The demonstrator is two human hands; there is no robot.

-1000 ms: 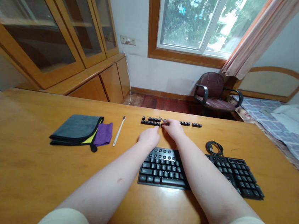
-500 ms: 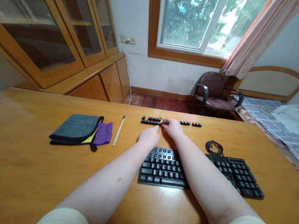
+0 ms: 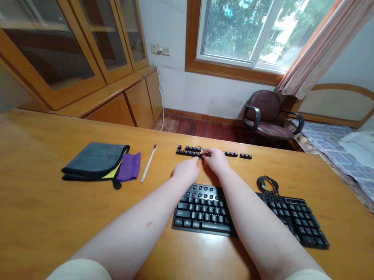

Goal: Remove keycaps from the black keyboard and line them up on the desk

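Loose black keycaps (image 3: 188, 152) stand in two rows near the far edge of the desk. My left hand (image 3: 186, 172) is closed, its fingertips pinched at a keycap by the right end of the nearer row. Just beside it, my right hand (image 3: 216, 162) is closed around a thin metal tool (image 3: 202, 149) with wire-like ends, held low over the rows; its exact kind is too small to tell. Below my forearms lies a black keyboard (image 3: 204, 215), whose upper rows show small bare key stems. My right forearm hides its middle, and my right hand covers part of the keycap rows.
A folded grey cloth (image 3: 96, 159) with a purple cloth (image 3: 129, 167) lies to the left, beside a white toothbrush (image 3: 148, 165). The keyboard's coiled cable (image 3: 268, 184) sits behind its right side. Past the desk stand an office chair (image 3: 268, 113) and a bed.
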